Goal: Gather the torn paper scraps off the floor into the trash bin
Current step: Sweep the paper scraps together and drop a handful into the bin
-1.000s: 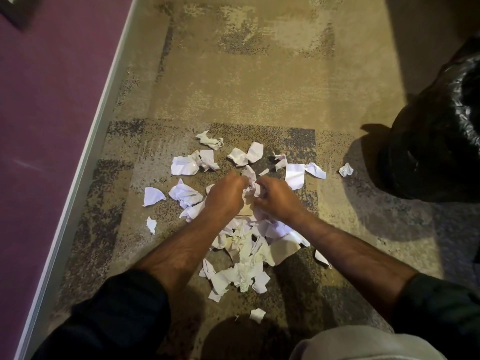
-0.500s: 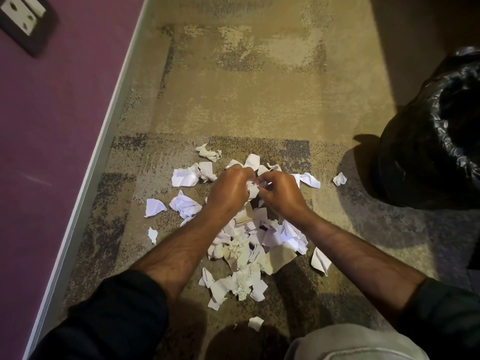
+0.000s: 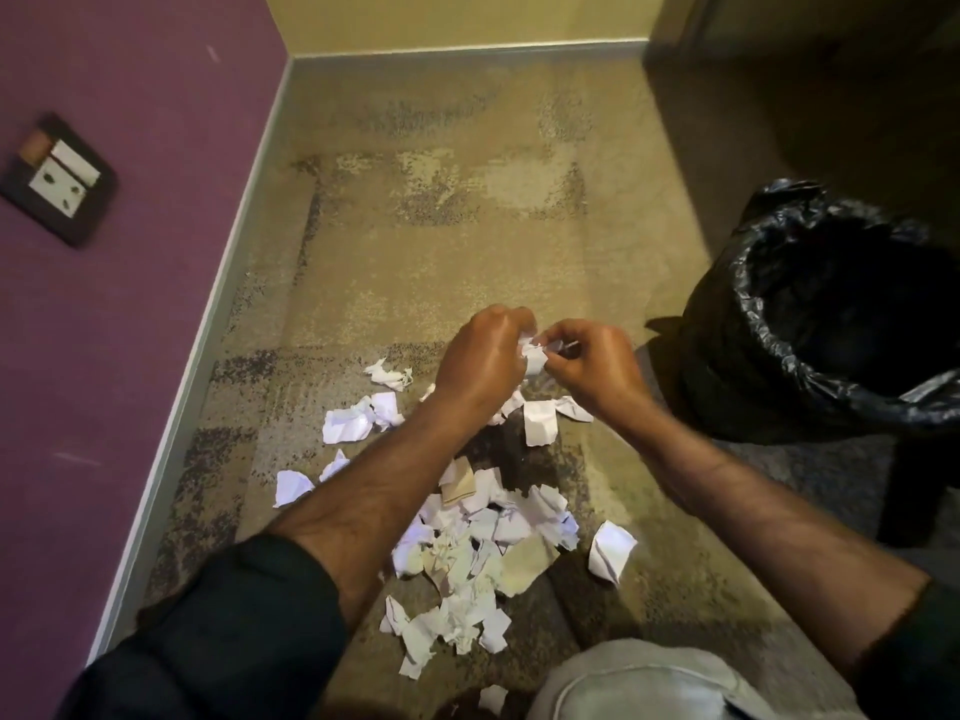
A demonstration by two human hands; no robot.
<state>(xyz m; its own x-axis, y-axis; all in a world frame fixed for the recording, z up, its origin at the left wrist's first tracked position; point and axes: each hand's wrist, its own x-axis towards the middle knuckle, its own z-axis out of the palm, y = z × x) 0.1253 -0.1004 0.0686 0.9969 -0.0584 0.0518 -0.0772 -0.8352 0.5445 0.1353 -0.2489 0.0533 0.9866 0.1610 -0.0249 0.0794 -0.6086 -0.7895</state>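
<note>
Now, hands: the left hand [image 3: 480, 363] and right hand [image 3: 592, 363] are closing together around a small bunch of white paper [image 3: 534, 356], held up off the floor.
Scraps: the torn paper scraps [image 3: 467, 553] are lying in a pile on the carpet [image 3: 441, 262] under the arms.
Bin: the trash bin [image 3: 810, 366], lined with a black bag, is standing to the right, near the right hand.
Wall: a socket [image 3: 57, 179] is sitting on the purple wall.
</note>
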